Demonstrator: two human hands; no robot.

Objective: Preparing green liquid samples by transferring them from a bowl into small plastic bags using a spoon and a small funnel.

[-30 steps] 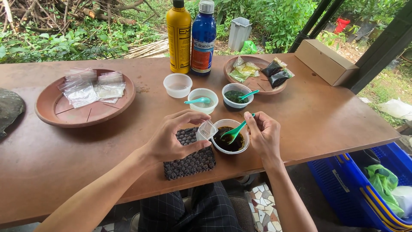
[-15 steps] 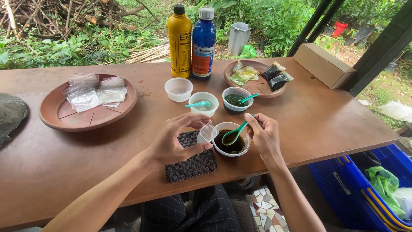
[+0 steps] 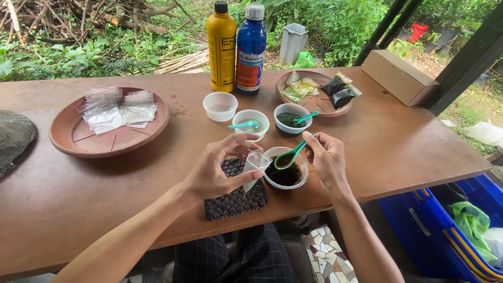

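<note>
Hands meet just below the centre of the frame, over the near edge of a brown table (image 3: 393,152). The left hand (image 3: 217,167) pinches a small clear plastic bag (image 3: 255,163) between thumb and fingertips, holding it just beside the rim of a white bowl of dark material (image 3: 285,170). The right hand (image 3: 326,157) is closed on the handle of a green spoon (image 3: 290,155), whose scoop rests over the dark contents. Under the left hand lies a black seedling tray (image 3: 234,196), touching the bowl's left side.

Higher, near mid-frame, stand three more small bowls: an empty white one (image 3: 220,106), one with a teal spoon (image 3: 250,123), and one with dark green contents (image 3: 290,119). At upper centre a yellow bottle (image 3: 220,47) and a blue bottle (image 3: 250,50) stand side by side. A clay saucer with clear bags (image 3: 107,123) sits at left, another saucer with packets (image 3: 314,91) right of the bottles, and a cardboard box (image 3: 399,77) at upper right. A blue crate (image 3: 440,230) shows at lower right
</note>
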